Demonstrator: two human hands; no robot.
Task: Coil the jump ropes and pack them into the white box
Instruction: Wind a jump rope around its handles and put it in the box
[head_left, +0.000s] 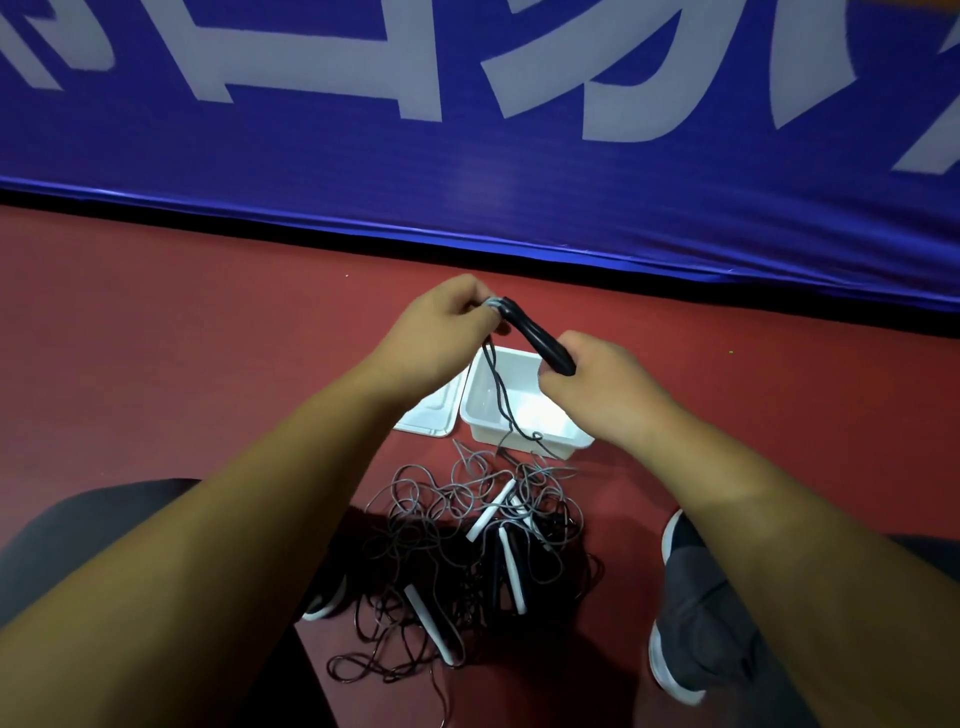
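Left hand (447, 317) pinches the rope (496, 384) at the black handle (537, 338), right hand (597, 379) grips the handle's end — above the white box (483, 410). Keep loops even, tail clear of the pile (467, 545).

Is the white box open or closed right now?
Open: the white box has no cover on, and its lid lies on the floor beside it.

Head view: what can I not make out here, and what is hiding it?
1. Black handle: its lower end is inside the right hand, its upper end under the left hand.
2. White box: its far right corner is behind the right hand.
3. Flat white tray beside it: mostly behind the left forearm.
4. Rope pile: tangled and partly in shadow, so the ropes cannot be counted.
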